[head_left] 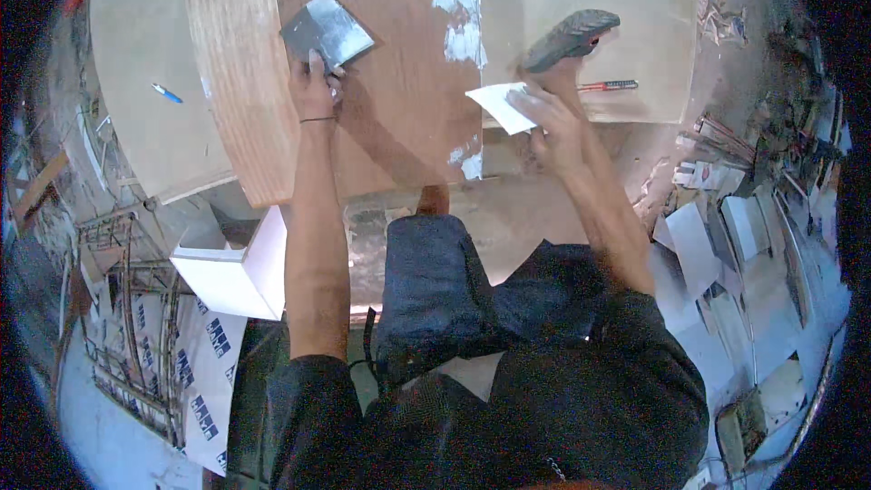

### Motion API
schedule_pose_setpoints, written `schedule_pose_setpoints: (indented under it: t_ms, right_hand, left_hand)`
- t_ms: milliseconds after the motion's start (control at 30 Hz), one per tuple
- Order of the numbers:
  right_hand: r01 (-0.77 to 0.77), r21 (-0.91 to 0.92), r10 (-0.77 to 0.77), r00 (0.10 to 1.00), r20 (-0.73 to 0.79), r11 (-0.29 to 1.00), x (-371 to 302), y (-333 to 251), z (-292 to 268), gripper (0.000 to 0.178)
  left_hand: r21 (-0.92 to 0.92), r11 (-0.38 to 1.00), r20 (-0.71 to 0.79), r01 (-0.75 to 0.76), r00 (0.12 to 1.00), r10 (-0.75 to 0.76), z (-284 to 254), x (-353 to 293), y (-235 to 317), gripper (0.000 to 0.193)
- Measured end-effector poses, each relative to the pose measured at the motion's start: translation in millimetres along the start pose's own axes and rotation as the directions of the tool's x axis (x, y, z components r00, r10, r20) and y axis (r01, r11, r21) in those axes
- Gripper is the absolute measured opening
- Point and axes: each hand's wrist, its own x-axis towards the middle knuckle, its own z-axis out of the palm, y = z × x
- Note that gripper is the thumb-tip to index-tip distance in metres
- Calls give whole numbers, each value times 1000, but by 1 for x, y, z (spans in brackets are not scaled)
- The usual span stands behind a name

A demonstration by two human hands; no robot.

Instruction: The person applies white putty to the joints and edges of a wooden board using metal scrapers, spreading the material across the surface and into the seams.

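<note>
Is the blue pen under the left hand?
No, the blue pen lies apart on the pale board, while the left hand holds a metal scraper.

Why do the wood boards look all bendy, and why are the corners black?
Head view: the fisheye lens curves the wooden board edges and leaves a black rim; the left hand casts a soft shadow beside the metal scraper; outer clutter looks smeared.

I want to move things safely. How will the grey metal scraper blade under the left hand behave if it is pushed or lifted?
The scraper blade looks like thin flat metal, so probably stiff and light. Lying flat on the brown board, it should slide, not roll. The left hand presses on its near edge; thin edges may be sharp.
</note>
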Motion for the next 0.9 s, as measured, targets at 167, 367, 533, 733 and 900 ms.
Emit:
schedule_pose_setpoints:
  t_ms: [167, 367, 533, 733, 900]
  right_hand:
    - [97, -200, -80, 993, 92, 975, -61, -10, 23, 45]
    - [230, -258, -172, 958, 228, 938, -86, -11, 36, 43]
    - [296, -255, -226, 935, 272, 920, -94, 1, 46, 44]
    - [409, -270, -261, 854, 450, 872, -106, 12, 14, 45]
    - [346, -200, -257, 893, 369, 917, -85, -15, 11, 43]
  left_hand:
    - [75, 988, 0, -137, 990, 138, -5, -6, 2, 20]
    - [-40, 999, -16, 8, 1000, -8, -4, -7, 2, 17]
    - [-12, 998, -25, 55, 998, -56, -2, -11, 5, 15]
    - [-76, 997, 29, 12, 1000, -10, 5, -11, 3, 14]
    - [55, 965, 1, -257, 966, 258, -19, 6, -8, 22]
